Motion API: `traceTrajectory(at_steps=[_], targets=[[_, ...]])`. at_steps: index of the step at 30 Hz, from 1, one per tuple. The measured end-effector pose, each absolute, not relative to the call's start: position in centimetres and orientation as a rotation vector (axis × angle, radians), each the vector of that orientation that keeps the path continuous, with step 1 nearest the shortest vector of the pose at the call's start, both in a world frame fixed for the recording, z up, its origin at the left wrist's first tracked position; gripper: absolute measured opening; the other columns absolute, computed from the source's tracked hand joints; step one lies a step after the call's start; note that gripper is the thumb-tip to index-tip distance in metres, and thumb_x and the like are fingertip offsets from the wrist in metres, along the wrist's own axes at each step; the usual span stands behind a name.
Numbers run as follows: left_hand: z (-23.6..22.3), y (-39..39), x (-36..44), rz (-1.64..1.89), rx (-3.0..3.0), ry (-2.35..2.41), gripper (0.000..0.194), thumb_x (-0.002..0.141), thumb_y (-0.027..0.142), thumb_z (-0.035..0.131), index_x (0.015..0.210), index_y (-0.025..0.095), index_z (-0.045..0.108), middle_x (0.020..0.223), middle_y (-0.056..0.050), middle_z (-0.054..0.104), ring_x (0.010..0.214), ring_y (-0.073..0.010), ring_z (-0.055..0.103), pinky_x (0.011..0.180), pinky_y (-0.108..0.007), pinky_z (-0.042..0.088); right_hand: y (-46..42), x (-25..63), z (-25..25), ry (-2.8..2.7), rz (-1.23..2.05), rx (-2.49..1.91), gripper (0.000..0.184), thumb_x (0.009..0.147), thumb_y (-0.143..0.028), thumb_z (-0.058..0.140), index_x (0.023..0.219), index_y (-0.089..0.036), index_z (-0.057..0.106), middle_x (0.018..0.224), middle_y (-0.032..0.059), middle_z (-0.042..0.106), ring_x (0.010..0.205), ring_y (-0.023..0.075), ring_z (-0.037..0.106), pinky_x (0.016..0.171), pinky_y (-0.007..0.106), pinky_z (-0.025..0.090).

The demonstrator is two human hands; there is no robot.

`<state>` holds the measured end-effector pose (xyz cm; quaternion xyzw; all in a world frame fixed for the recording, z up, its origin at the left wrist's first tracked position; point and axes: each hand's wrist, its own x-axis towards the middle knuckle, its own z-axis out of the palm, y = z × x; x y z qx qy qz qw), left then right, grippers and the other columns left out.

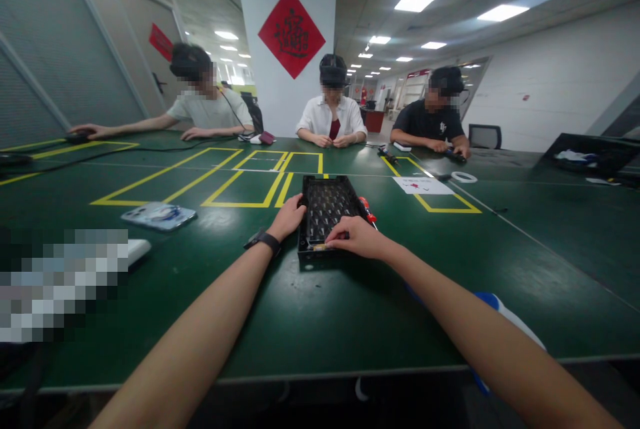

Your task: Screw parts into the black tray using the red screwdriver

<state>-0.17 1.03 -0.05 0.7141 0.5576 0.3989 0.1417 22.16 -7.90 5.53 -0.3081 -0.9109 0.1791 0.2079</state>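
In front of me on the green table lies a black, rectangular open case [327, 196], its inside set with rows of small shiny pieces. My left hand [290, 217], with a dark band on the wrist, grips the case's left edge, thumb over the rim. Over the near right corner, my right hand [356, 237] is closed in a pinch; whatever is between its fingertips is too small to make out. Just by those fingertips, a small yellowish strip [318, 247] shows at the case's near end. A red-and-black handled tool [367, 209] lies against the right side, partly hidden.
A phone [159, 215] lies to the left, near a blurred-out object. Yellow tape [235, 202] marks the green table [225, 322]. Right are a paper sheet [423, 186], a white ring [464, 177] and a blue-and-white object [510, 316] under my forearm. Three people sit opposite.
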Motion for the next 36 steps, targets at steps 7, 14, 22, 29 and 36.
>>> traceTrajectory(at_steps=[7,14,22,29,36], targets=[[0.09,0.84,-0.04,1.150,2.065,1.616,0.053,0.075,0.019,0.040,0.126,0.010,0.047,0.131,-0.010,0.049,0.123,-0.0219,0.041,0.107,-0.035,0.028,-8.05,22.05,5.36,-2.475,0.482,-0.837,0.020,0.076,-0.036,0.062,0.082,-0.018,0.071,0.080,0.0040,0.067,0.078,0.0144,0.055,0.073,0.027,0.039],[0.16,0.80,-0.04,1.150,2.056,1.620,0.052,0.075,0.019,0.040,0.125,0.009,0.047,0.130,-0.011,0.049,0.123,-0.0224,0.042,0.108,-0.035,0.028,-8.36,22.00,5.71,-2.481,0.468,-0.842,0.019,0.076,-0.034,0.062,0.081,-0.018,0.070,0.082,0.0038,0.067,0.081,0.0148,0.055,0.076,0.028,0.039],[0.06,0.85,-0.11,1.163,2.075,1.608,0.052,0.075,0.019,0.040,0.126,0.009,0.047,0.130,-0.011,0.050,0.122,-0.0217,0.043,0.107,-0.035,0.029,-8.65,21.85,6.08,-2.483,0.433,-0.864,0.017,0.076,-0.034,0.063,0.078,-0.019,0.071,0.079,0.0037,0.068,0.079,0.0157,0.056,0.078,0.030,0.039],[-0.06,0.98,-0.16,1.159,2.070,1.613,0.053,0.076,0.020,0.040,0.127,0.009,0.046,0.131,-0.011,0.048,0.122,-0.0220,0.042,0.107,-0.036,0.028,-8.52,21.82,6.01,-2.433,0.603,-0.914,0.021,0.074,-0.034,0.063,0.080,-0.015,0.070,0.075,0.0043,0.068,0.072,0.0138,0.059,0.070,0.026,0.043],[0.00,0.91,-0.10,1.125,2.054,1.645,0.055,0.076,0.020,0.040,0.128,0.004,0.044,0.134,-0.015,0.044,0.125,-0.0230,0.039,0.108,-0.035,0.027,-8.05,21.90,5.70,-2.426,0.733,-0.928,0.027,0.072,-0.035,0.065,0.087,-0.014,0.070,0.072,0.0033,0.066,0.061,0.0103,0.054,0.059,0.022,0.040]])
